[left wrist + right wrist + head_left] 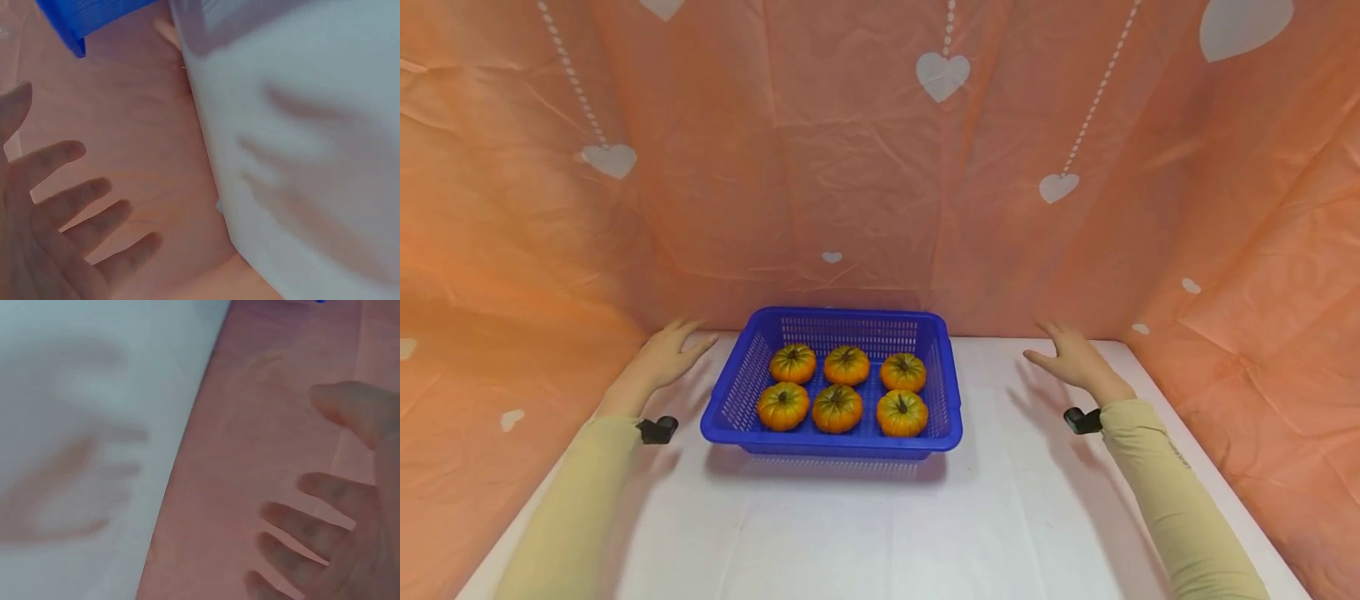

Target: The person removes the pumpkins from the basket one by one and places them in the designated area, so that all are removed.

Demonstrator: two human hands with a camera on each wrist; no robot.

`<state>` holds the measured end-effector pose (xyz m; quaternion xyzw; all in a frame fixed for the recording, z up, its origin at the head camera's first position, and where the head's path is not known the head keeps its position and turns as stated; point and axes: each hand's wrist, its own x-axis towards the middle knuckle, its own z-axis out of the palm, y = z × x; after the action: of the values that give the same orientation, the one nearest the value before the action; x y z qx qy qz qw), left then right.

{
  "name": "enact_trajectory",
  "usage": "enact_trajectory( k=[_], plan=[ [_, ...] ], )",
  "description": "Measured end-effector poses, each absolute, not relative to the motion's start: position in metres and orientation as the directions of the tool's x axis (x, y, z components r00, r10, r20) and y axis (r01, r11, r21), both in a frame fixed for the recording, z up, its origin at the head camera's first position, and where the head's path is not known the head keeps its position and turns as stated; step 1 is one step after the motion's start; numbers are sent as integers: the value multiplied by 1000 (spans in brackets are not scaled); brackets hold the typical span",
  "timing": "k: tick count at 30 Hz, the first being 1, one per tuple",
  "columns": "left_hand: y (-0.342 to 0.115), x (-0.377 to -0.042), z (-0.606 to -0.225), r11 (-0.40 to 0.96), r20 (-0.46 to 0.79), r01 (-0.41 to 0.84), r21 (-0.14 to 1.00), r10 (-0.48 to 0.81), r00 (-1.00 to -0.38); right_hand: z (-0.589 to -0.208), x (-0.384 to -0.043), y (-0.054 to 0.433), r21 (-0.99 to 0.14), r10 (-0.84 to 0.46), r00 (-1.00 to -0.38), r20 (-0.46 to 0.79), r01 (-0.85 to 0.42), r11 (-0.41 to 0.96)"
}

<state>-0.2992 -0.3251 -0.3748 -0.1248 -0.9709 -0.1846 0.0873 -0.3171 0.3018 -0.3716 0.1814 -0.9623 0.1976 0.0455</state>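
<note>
Blue basket (831, 445), holding 6 pumpkins (838, 408) in 2 rows of 3, sits by the table's (850, 533) far edge, nearer its far left corner. My left hand (664, 357) hovers beside it at that corner; my right hand (1075, 360) hovers near the far right corner. I have both sets of fingers extended and spread. Orange cloth (865, 192) with pale hearts (943, 77) backs the far edge.
</note>
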Motion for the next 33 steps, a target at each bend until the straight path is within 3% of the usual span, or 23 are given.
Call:
enact_trajectory(
  k=[5,15,24,27,30,33],
  plan=[
    [-325,-293,-371,838,223,285,465,201,-954,-371,-316,305,-562,-315,-940,128,-331,758],
    [-320,-283,-355,677,81,202,708,207,-975,-362,-313,308,-817,-337,-941,18,-208,538],
    [-318,-282,-348,518,50,175,837,246,-968,-354,-312,304,-891,-365,-931,9,-174,420],
    [-318,-279,-346,471,30,152,869,256,-966,-362,-316,307,-900,-415,-907,70,-237,365],
    [-317,-276,-345,410,6,123,904,276,-961,-385,-332,320,-908,-514,-836,191,-349,231],
    [-318,-274,-344,370,-19,95,924,292,-956,-382,-334,316,-906,-521,-829,204,-361,220]
  ],
)
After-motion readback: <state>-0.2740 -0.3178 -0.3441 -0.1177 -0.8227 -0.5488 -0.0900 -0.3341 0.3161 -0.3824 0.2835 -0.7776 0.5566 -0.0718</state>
